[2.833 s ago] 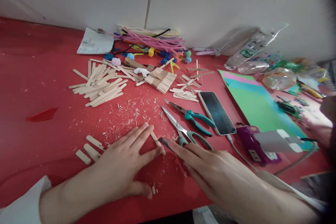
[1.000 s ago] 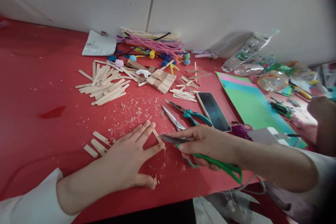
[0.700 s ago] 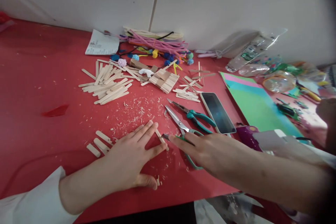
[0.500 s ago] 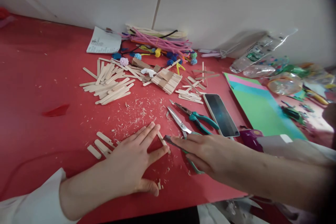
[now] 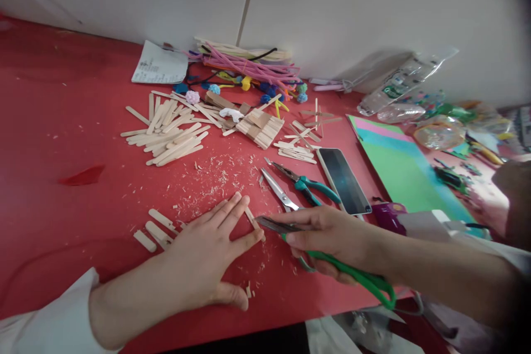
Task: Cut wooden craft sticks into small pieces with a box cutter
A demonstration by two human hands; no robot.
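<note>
My left hand [image 5: 213,249] lies flat on the red table with its fingers stretched, pressing down a short wooden craft stick [image 5: 251,215] between index and middle fingertips. My right hand [image 5: 332,240] is closed around green-handled scissors [image 5: 352,272], their dark blades pointing left. The blade tip is at the stick, close beside my left index finger; I cannot tell whether it touches. Several cut stick pieces [image 5: 158,231] lie left of my left hand. Wood shavings [image 5: 219,177] are scattered in front of it.
Other scissors [image 5: 279,188], pliers [image 5: 305,181] and a phone [image 5: 345,181] lie beyond my right hand. Craft sticks [image 5: 170,135] are piled farther back, near pipe cleaners [image 5: 249,63]. Coloured sheets [image 5: 398,166] and a plastic bottle [image 5: 392,88] are at the right.
My right hand has turned, so the green handle and more of the scissors' blades now show. My left hand keeps its place on the stick. The view has shifted slightly.
</note>
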